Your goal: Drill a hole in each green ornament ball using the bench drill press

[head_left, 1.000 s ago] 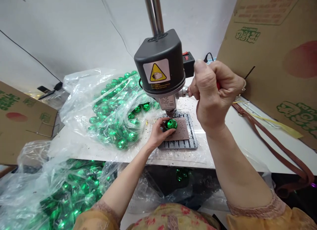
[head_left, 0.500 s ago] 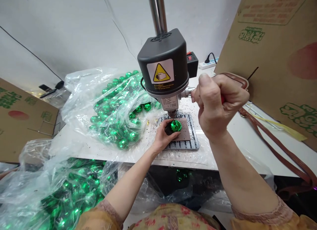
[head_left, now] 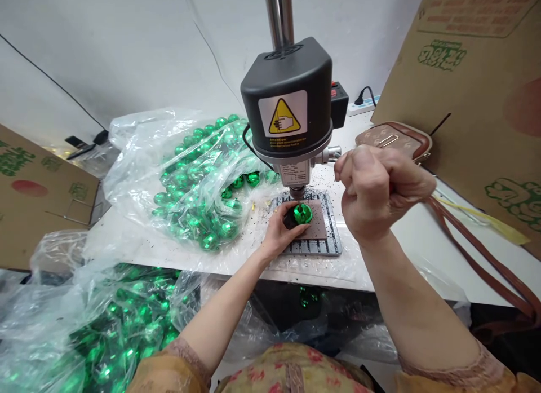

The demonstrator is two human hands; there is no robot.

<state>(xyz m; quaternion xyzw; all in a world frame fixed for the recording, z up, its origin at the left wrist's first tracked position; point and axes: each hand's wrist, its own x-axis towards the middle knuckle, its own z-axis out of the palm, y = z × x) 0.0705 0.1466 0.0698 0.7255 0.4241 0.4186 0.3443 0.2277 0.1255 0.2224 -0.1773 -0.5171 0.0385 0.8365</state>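
Observation:
A shiny green faceted ball (head_left: 303,213) sits on a brown board under the drill press (head_left: 287,100). My left hand (head_left: 281,228) is closed around its left side, thumb in front and fingers behind. A dark spot shows on the ball's top, right below the drill chuck (head_left: 298,192); whether the bit touches the ball I cannot tell. My right hand (head_left: 382,190) is raised to the right of the machine in a fist around the end of the feed lever (head_left: 332,154). Its palm hides most of the grip.
Clear plastic bags of green balls lie left on the table (head_left: 131,241) and below its edge (head_left: 127,325). Dark shavings surround the slotted drill base (head_left: 333,235). A handbag (head_left: 391,139) with a brown strap lies right, before a cardboard box (head_left: 473,100). Another box (head_left: 42,184) stands left.
My right fist has come down a little relative to the drill head. My left hand keeps its hold on the ball. The whole view has shifted slightly.

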